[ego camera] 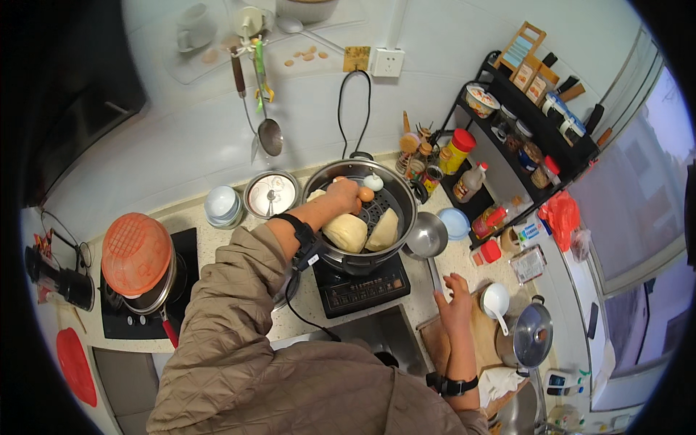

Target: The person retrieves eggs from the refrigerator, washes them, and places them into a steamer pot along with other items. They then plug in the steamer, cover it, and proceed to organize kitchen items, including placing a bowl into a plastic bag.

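My left hand (345, 197) reaches down into a steamer pot (409, 217) with a perforated tray. A brown egg (366, 194) is against its fingers, but the fingertips are hidden, so a grip on it cannot be made out. Just beyond lies a white, egg-like item (373, 182). Nearer me in the pot sit a large pale steamed bun (345, 232) and a wedge-shaped bun piece (384, 230). Holding nothing, my right hand (455, 300) has its fingers apart beside the handle of a steel saucepan (426, 237).
Beneath the steamer is an induction cooker (361, 292), close to the sink (394, 331). An orange basket (136, 253) covers a pan on the left hob. Stacked bowls (222, 204) and a lidded pot (524, 337) flank the workspace. A black spice rack (522, 130) stands right.
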Available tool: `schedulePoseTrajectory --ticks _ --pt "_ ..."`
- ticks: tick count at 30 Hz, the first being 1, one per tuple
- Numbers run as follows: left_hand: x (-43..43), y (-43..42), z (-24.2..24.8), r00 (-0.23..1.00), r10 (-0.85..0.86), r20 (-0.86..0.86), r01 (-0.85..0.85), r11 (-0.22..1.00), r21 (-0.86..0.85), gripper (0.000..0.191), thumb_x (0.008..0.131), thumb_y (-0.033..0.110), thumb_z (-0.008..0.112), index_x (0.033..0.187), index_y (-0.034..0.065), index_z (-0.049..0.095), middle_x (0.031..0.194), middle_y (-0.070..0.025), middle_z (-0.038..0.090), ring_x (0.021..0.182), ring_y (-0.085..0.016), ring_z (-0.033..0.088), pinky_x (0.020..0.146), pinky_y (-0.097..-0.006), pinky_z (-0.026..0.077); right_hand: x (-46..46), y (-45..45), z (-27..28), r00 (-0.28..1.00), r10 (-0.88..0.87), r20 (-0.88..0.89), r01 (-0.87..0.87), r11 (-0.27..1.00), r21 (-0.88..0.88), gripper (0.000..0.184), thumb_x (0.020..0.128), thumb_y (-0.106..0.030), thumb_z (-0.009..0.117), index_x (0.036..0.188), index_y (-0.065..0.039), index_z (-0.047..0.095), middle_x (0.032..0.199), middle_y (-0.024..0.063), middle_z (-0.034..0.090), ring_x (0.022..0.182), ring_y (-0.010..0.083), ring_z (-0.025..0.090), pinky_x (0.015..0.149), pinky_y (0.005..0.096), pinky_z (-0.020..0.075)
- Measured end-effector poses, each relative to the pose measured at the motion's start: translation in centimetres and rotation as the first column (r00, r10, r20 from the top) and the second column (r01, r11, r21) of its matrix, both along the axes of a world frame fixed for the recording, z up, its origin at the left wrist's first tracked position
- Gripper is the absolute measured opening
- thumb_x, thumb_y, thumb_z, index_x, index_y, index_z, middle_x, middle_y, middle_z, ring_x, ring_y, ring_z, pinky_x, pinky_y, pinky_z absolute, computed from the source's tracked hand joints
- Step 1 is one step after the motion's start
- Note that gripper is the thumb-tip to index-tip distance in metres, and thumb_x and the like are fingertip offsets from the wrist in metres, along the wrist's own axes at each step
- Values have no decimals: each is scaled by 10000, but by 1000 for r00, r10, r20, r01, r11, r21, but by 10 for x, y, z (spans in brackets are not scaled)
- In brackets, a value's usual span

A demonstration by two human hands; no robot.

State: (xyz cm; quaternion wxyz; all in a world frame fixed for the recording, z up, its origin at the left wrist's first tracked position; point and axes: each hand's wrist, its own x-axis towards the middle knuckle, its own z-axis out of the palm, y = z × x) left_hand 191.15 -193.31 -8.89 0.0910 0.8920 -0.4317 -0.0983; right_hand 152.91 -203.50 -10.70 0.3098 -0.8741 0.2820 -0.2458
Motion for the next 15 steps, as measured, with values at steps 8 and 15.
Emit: schedulePoseTrajectory --ticks 8,15 --pt "-14 19 54 985 -135 -110 107 967 -229 410 681 251 729 1017 25 666 882 -184 664 823 -306 643 740 -363 503 34 -50 32 902 -161 401 -328 350 877 521 978 -415 368 1210 28 512 1172 183 597 1052 262 601 854 332 477" --pt "-104 59 116 826 -457 -328 137 729 -671 207 880 161 573 950 -3 679 789 -78 659 709 -117 599 644 -259 471 33 -37 25 916 -25 401 -354 422 835 409 946 -330 483 1157 8 577 1076 135 648 934 204 642 807 300 494"
